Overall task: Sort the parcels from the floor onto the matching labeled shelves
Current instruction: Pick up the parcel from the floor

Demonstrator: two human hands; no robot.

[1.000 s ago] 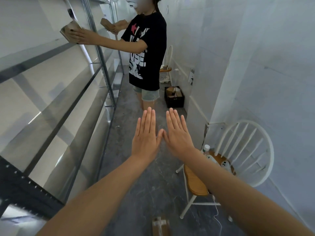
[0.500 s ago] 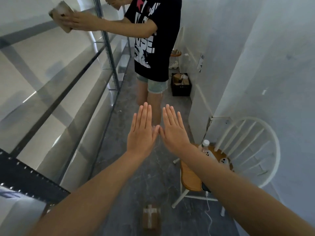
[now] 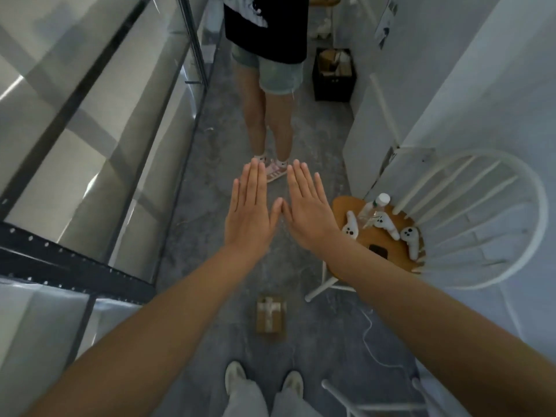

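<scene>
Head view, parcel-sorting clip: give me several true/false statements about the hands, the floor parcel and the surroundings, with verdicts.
1. The left hand and right hand are flat, fingers straight, holding nothing. True.
2. The right hand pinches the small brown cardboard parcel with crossed pale tape. False: the parcel lies untouched on the grey floor.
3. A person in a black T-shirt and denim shorts stands further down the aisle. True.
4. The white spindle-back chair with a wooden seat has nothing on it. False: a clear bottle and white controllers lie on the seat.
5. The black crate stands against the left shelving. False: it stands by the right wall.
</scene>
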